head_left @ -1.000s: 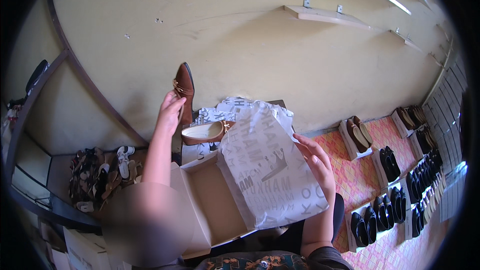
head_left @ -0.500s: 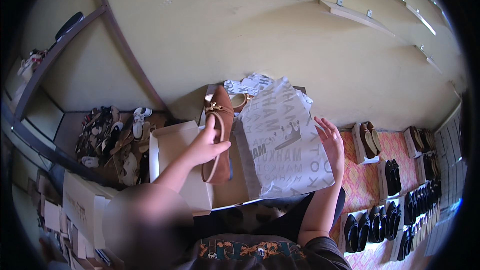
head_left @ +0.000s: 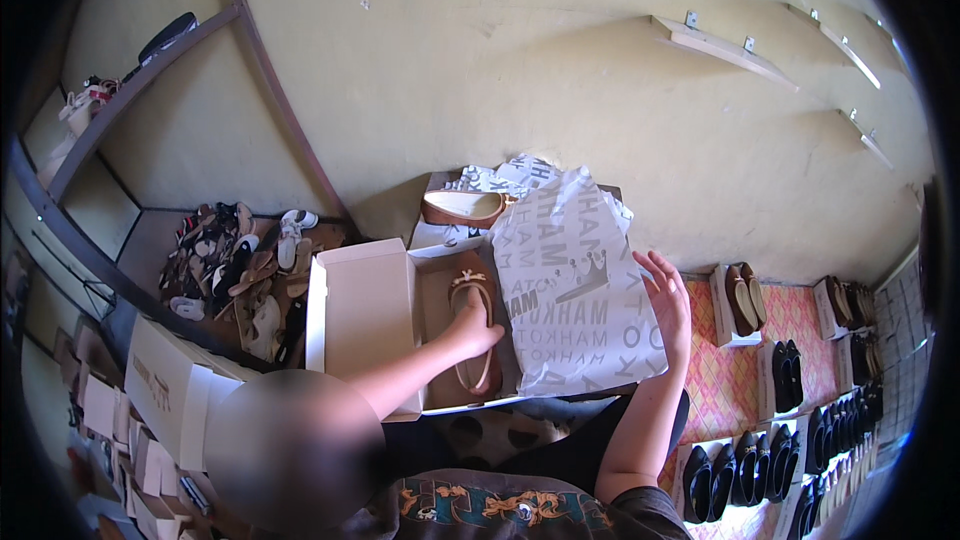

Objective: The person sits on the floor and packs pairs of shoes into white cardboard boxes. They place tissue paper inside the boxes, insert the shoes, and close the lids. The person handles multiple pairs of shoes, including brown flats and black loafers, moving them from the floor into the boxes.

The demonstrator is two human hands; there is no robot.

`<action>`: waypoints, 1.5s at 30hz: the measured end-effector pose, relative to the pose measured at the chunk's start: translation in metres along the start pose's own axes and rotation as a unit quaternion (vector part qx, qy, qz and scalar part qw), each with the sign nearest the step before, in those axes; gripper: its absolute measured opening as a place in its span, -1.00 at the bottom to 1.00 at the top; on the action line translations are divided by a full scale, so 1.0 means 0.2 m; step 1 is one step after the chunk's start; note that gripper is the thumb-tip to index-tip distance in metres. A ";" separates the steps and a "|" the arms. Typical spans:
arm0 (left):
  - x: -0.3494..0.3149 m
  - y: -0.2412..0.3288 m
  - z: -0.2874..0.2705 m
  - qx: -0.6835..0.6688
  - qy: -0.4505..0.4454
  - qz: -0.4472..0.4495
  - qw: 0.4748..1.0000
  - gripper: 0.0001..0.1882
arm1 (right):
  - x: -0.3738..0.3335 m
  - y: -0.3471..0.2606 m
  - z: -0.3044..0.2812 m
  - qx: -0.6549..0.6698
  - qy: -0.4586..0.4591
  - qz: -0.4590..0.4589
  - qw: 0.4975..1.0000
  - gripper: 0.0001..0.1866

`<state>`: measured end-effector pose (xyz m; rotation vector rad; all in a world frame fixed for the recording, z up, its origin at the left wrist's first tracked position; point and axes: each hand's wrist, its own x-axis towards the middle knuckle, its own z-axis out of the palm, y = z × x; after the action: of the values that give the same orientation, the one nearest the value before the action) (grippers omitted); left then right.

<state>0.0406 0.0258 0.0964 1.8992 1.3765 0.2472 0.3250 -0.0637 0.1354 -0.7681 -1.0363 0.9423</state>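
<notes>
A brown flat shoe [head_left: 480,380] with a small bow lies lengthwise inside an open white shoe box [head_left: 370,315]. My left hand [head_left: 475,333] grips it round the middle, with the fingers inside the opening. Printed wrapping paper [head_left: 560,290] stands up from the right side of the box and hangs over its edge. Beside the paper's right edge, my right hand [head_left: 666,302] is raised with fingers stretched out; its thumb is partly hidden. Another brown shoe [head_left: 465,208] rests behind the box, next to crumpled printed paper [head_left: 510,176].
Sandals and shoes are heaped [head_left: 250,270] on the left. A white box [head_left: 175,380] stands at the lower left, near more boxes. Several pairs of black shoes [head_left: 740,470] line the right side over a patterned pink floor [head_left: 720,380]. Small shelves [head_left: 725,52] jut from the wall.
My left hand has lowered the shoe from above the box into it, uncovering the second shoe behind. My right hand has stayed beside the paper.
</notes>
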 end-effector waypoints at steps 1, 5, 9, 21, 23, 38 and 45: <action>0.02 -0.02 0.03 0.005 -0.007 0.011 1.000 -0.11 | 0.00 -0.01 0.00 0.005 0.001 -0.002 1.000 -0.47; 0.13 -0.10 0.13 0.017 -0.021 0.009 1.000 -0.12 | -0.01 -0.02 0.02 0.024 0.012 0.023 0.999 -0.40; 0.18 -0.15 0.19 -0.025 -0.021 0.021 0.999 -0.08 | -0.01 0.01 0.02 0.063 0.019 0.031 0.997 -0.46; 0.01 -0.03 -0.16 0.238 -0.069 -0.031 0.968 -0.31 | -0.07 0.33 -0.08 0.060 0.104 0.194 0.974 -0.52; 0.00 -0.04 -0.14 0.115 -0.120 -0.137 0.976 -0.30 | -0.07 0.41 -0.14 0.077 0.101 0.242 0.962 -0.51; 0.12 -0.27 0.02 -0.133 -0.193 -0.056 0.970 -0.51 | -0.15 0.65 0.07 0.015 0.096 0.314 0.944 -0.51; 0.15 -0.36 0.08 -0.053 -0.150 -0.048 0.986 -0.52 | -0.16 0.63 0.08 -0.002 0.092 0.310 0.946 -0.51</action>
<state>0.0082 0.0544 0.0292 1.6971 1.2208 -0.0140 0.2688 -0.0394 0.0189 -1.1987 -0.6326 1.3692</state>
